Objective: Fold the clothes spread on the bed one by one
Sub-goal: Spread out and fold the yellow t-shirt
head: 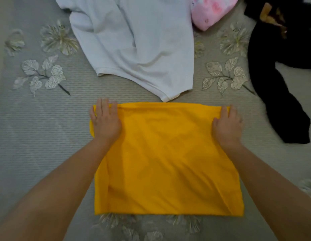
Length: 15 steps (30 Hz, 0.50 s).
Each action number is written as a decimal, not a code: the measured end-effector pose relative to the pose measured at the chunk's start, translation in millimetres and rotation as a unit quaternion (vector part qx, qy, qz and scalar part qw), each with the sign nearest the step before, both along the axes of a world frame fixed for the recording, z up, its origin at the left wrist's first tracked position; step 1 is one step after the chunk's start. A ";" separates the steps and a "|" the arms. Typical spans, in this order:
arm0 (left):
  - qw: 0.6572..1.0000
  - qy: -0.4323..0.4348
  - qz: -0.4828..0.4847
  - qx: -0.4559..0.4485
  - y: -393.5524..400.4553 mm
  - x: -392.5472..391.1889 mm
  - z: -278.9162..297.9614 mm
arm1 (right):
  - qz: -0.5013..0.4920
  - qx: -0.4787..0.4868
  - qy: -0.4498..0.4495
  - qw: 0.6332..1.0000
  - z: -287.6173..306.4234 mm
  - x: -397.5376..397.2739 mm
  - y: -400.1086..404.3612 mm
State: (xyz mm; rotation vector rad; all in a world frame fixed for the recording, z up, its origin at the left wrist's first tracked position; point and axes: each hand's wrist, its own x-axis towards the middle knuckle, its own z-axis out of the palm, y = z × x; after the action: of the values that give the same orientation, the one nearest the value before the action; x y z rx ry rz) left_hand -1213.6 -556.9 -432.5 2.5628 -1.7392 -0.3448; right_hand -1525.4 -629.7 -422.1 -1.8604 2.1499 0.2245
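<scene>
The bed [47, 136] wears a grey-beige cover with a leaf pattern. On it, nearest the person, lies a yellow cloth [168, 162] folded to a smooth rectangle, no writing readable on it. Beyond it lie a white shirt [142, 40], a black garment [276, 84] and a pink item [210, 9]. The left hand [106, 122] and the right hand [227, 126] press its 2 far corners, fingers straight and flat.
</scene>
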 end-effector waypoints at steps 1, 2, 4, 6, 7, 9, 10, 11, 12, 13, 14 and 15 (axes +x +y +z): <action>0.999 0.015 -0.027 -0.009 12.3 -9.2 -1.4 | 0.032 -0.010 -0.017 0.999 -4.9 6.9 14.1; 0.999 0.028 -0.037 -0.022 26.2 -17.4 -0.9 | 0.072 -0.026 -0.031 0.997 -7.3 13.7 29.4; 0.999 0.049 0.006 -0.022 57.6 -30.0 1.4 | 0.157 -0.060 -0.031 0.985 -10.0 26.5 61.9; 0.993 0.081 0.077 0.045 97.0 -41.7 3.6 | 0.205 -0.050 -0.025 0.977 -11.5 37.0 97.4; 0.987 0.094 0.104 0.073 118.2 -46.7 3.8 | 0.215 -0.025 -0.027 0.976 -13.2 40.4 115.2; 0.981 0.111 0.129 0.098 158.1 -57.1 7.5 | 0.227 0.010 -0.035 0.973 -16.4 44.1 148.3; 0.978 0.118 0.130 0.110 176.4 -62.4 10.4 | 0.233 0.027 -0.037 0.971 -17.2 46.1 163.9; 0.976 0.125 0.132 0.124 194.2 -67.2 12.1 | 0.238 0.040 -0.038 0.970 -17.7 47.9 178.9; 0.971 0.133 0.144 0.135 210.2 -70.9 13.5 | 0.242 0.049 -0.038 0.968 -17.9 49.5 191.9; 0.965 0.140 0.171 0.142 223.3 -73.6 15.2 | 0.243 0.050 -0.038 0.968 -18.7 50.9 202.4; 0.957 0.146 0.206 0.140 233.5 -75.3 17.4 | 0.243 0.043 -0.036 0.968 -19.0 52.1 210.6; 0.951 0.151 0.238 0.126 241.0 -75.9 19.3 | 0.242 0.036 -0.036 0.969 -18.6 53.7 216.2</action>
State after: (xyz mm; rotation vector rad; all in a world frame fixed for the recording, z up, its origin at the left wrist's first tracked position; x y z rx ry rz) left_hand -1289.5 -315.8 -413.2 2.7934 -0.9897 -0.9224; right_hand -1471.7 -413.6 -440.7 -2.2830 1.5862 0.3237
